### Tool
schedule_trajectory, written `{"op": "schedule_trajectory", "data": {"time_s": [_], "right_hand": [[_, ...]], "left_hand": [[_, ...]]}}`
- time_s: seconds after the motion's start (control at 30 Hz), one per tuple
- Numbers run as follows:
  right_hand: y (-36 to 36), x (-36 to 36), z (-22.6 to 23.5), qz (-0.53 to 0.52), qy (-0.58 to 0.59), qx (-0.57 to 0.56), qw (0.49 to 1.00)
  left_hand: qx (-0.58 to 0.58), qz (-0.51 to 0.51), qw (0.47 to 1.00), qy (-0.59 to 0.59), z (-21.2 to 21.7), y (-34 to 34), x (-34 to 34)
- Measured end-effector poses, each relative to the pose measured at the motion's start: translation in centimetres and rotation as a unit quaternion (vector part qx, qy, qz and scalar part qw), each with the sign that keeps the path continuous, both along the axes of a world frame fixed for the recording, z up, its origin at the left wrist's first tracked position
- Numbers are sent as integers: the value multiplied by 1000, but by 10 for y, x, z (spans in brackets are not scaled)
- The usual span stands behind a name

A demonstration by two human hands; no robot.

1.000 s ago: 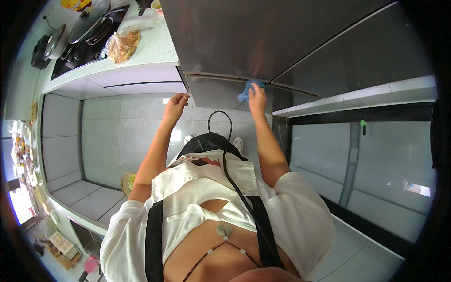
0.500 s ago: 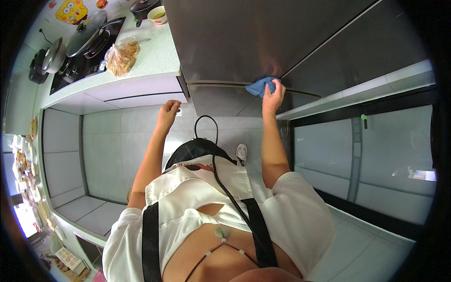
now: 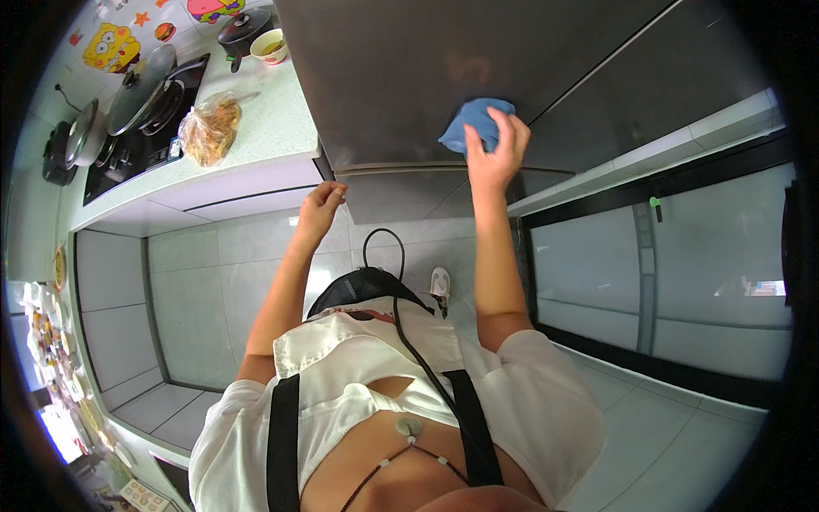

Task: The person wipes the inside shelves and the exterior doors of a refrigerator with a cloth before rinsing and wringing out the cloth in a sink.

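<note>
1. Since half a second ago, our right hand (image 3: 495, 149) has carried the blue cloth (image 3: 474, 125) up off the lower edge of the steel panel (image 3: 409, 77) and onto its broad face, while our left hand (image 3: 320, 207) has risen to the panel's lower left corner.
2. Our right grip is clamped on the cloth, fingers spread over it and pressing it flat against the metal; the cloth sits near the middle of the panel, just left of a dark seam.
3. Our left grip is curled shut at the panel's bottom edge, touching it; we cannot tell whether it pinches anything.
4. We judge the wiping partly done: the lower edge looks covered, and most of the face above and to the left looks still to wipe, though no streaks show either way.
5. To the left, the tabletop (image 3: 273, 136) carries a bagged food parcel (image 3: 209, 128), a bowl (image 3: 271, 44) and lidded pans on a hob (image 3: 141, 111).
</note>
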State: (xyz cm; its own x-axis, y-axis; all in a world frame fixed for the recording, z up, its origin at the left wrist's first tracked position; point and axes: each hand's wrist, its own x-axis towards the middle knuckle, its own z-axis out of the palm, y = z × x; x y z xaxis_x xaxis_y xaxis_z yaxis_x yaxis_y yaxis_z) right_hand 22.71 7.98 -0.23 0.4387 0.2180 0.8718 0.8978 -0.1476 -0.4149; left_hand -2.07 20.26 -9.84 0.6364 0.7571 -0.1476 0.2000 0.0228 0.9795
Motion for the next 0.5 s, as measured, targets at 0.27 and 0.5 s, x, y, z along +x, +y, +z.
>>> {"op": "schedule_trajectory", "data": {"time_s": [0.27, 0.5], "right_hand": [[8, 13, -118, -47, 94, -29, 994], [-28, 11, -157, -44, 214, -76, 973]], "left_hand": [[-1, -12, 1000, 9, -5, 5, 13], [15, -20, 999, -20, -7, 11, 20]]}}
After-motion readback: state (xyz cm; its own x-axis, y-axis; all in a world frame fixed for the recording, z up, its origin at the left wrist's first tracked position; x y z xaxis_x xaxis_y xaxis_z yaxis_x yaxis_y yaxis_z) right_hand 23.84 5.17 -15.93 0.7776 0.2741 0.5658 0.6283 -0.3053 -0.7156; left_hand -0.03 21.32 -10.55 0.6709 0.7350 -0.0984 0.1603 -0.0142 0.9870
